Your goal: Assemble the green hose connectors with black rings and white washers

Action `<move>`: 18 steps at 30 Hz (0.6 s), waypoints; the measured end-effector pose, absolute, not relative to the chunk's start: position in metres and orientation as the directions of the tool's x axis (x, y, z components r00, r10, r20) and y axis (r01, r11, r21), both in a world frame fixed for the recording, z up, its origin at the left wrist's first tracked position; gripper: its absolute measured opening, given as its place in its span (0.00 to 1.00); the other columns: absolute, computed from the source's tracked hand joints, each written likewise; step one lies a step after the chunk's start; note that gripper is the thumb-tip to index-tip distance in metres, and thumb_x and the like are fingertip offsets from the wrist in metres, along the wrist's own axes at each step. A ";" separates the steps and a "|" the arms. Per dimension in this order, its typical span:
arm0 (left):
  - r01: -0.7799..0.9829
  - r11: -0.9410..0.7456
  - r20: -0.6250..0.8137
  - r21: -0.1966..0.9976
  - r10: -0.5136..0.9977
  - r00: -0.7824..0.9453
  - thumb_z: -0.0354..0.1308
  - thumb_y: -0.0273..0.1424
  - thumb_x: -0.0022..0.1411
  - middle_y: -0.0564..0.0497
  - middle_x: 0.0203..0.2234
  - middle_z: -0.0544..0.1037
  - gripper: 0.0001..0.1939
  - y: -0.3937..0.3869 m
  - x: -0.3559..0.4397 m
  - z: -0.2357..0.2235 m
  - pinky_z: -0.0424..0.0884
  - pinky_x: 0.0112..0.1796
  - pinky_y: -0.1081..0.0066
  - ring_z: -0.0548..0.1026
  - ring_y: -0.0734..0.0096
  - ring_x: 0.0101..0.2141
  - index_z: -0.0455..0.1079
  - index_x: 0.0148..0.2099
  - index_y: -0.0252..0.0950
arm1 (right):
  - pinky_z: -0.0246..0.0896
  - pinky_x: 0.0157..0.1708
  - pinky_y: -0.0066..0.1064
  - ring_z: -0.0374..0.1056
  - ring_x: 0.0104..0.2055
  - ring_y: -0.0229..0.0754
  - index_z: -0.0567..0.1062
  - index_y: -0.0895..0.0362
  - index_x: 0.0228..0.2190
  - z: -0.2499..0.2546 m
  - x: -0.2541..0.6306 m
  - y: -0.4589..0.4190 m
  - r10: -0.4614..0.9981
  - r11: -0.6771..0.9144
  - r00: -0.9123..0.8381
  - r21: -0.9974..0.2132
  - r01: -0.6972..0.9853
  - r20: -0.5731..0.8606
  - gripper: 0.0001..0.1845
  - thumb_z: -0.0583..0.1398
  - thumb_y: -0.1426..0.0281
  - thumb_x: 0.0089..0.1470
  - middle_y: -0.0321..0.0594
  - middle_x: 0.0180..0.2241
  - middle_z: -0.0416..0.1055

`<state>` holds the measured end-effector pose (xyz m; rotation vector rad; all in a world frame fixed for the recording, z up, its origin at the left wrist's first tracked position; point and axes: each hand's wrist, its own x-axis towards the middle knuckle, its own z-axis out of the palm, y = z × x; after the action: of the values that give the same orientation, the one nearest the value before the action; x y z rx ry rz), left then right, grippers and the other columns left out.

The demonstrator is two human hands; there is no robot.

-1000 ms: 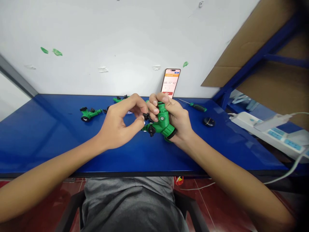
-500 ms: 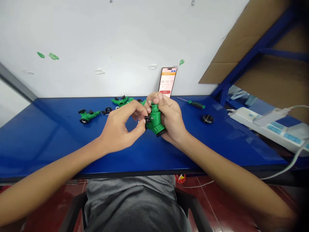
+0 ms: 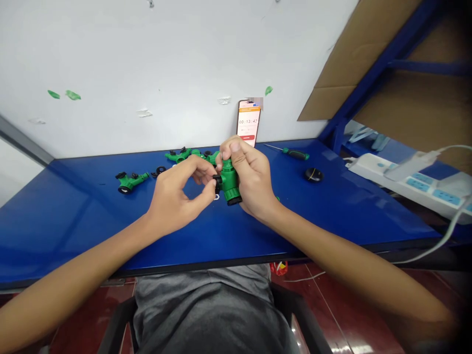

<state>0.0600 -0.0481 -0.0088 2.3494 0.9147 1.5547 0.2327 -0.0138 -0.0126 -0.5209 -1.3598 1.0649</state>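
My right hand [image 3: 254,179] is wrapped round a green plastic hose connector [image 3: 229,178], held upright above the table with its black-rimmed end pointing down. On the connector's left side sits a small black valve knob [image 3: 217,183]. My left hand [image 3: 177,191] is closed in a pinch on that knob with thumb and fingertips. Just below the knob, part of a white ring [image 3: 217,197] shows on the table. Behind my hands lie several more green connectors [image 3: 180,156], partly hidden by my fingers.
On the blue table [image 3: 177,250], a green Y-shaped connector [image 3: 131,182] lies left beside black rings [image 3: 160,170]. A phone [image 3: 248,123] leans on the wall. To the right are a screwdriver [image 3: 295,153], a round black object [image 3: 313,175] and a white power strip [image 3: 398,184].
The connector has turned slightly to stand straighter, its lower end swinging left. Both hands keep their grips. The whole view has shifted a little.
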 end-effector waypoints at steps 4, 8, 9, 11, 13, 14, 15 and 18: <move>0.401 -0.781 0.764 0.479 0.596 0.247 0.64 0.26 0.67 0.53 0.34 0.81 0.04 -0.048 0.061 -0.009 0.80 0.39 0.69 0.78 0.72 0.32 0.74 0.42 0.39 | 0.66 0.36 0.33 0.64 0.35 0.40 0.71 0.52 0.31 -0.014 0.232 -0.013 0.835 0.496 -0.113 -0.826 -0.268 0.538 0.26 0.63 0.45 0.68 0.36 0.33 0.65; 0.400 -0.792 0.773 0.461 0.580 0.258 0.64 0.24 0.67 0.53 0.34 0.81 0.05 -0.047 0.061 -0.010 0.79 0.38 0.72 0.78 0.74 0.32 0.74 0.43 0.39 | 0.66 0.36 0.33 0.65 0.35 0.40 0.72 0.52 0.31 -0.015 0.232 -0.014 0.833 0.507 -0.095 -0.821 -0.262 0.544 0.26 0.63 0.45 0.69 0.37 0.33 0.66; 0.400 -0.795 0.774 0.455 0.576 0.263 0.63 0.24 0.67 0.53 0.34 0.81 0.05 -0.047 0.061 -0.010 0.79 0.38 0.72 0.79 0.74 0.32 0.74 0.43 0.38 | 0.66 0.36 0.33 0.65 0.35 0.40 0.72 0.52 0.31 -0.016 0.232 -0.014 0.835 0.507 -0.090 -0.822 -0.260 0.543 0.26 0.63 0.45 0.69 0.37 0.33 0.66; 0.406 -0.803 0.781 0.436 0.562 0.272 0.63 0.24 0.68 0.53 0.34 0.81 0.04 -0.047 0.062 -0.011 0.80 0.38 0.72 0.79 0.75 0.31 0.74 0.43 0.38 | 0.66 0.36 0.33 0.65 0.35 0.40 0.72 0.52 0.31 -0.017 0.232 -0.013 0.830 0.518 -0.084 -0.817 -0.253 0.552 0.26 0.63 0.44 0.68 0.36 0.33 0.66; 0.429 -0.804 0.788 0.412 0.551 0.274 0.62 0.24 0.69 0.53 0.34 0.82 0.04 -0.048 0.062 -0.011 0.80 0.38 0.72 0.79 0.75 0.32 0.74 0.43 0.37 | 0.66 0.36 0.33 0.65 0.34 0.40 0.71 0.52 0.31 -0.018 0.231 -0.012 0.816 0.540 -0.081 -0.805 -0.245 0.572 0.26 0.63 0.45 0.69 0.36 0.33 0.66; 0.440 -0.805 0.793 0.397 0.542 0.276 0.62 0.24 0.69 0.53 0.35 0.82 0.04 -0.048 0.063 -0.011 0.80 0.38 0.72 0.79 0.75 0.32 0.74 0.44 0.37 | 0.66 0.36 0.33 0.65 0.34 0.39 0.71 0.52 0.31 -0.019 0.231 -0.011 0.810 0.551 -0.079 -0.800 -0.238 0.582 0.26 0.62 0.45 0.69 0.36 0.32 0.66; 0.449 -0.807 0.799 0.385 0.535 0.276 0.62 0.24 0.70 0.53 0.35 0.82 0.03 -0.049 0.063 -0.011 0.80 0.38 0.72 0.79 0.75 0.32 0.74 0.44 0.37 | 0.66 0.35 0.33 0.65 0.34 0.39 0.71 0.52 0.31 -0.019 0.231 -0.010 0.805 0.559 -0.078 -0.796 -0.231 0.588 0.26 0.62 0.44 0.69 0.36 0.32 0.66; 0.443 -0.817 0.811 0.370 0.516 0.276 0.62 0.24 0.70 0.52 0.35 0.82 0.03 -0.049 0.063 -0.011 0.80 0.38 0.73 0.80 0.75 0.32 0.75 0.44 0.37 | 0.66 0.35 0.33 0.65 0.34 0.40 0.71 0.52 0.31 -0.019 0.231 -0.009 0.798 0.573 -0.072 -0.791 -0.214 0.598 0.27 0.61 0.43 0.69 0.36 0.32 0.66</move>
<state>0.0627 -0.0490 -0.0107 2.4518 0.9235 1.6021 0.2312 -0.0091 -0.0193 -0.5413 -1.4045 0.9044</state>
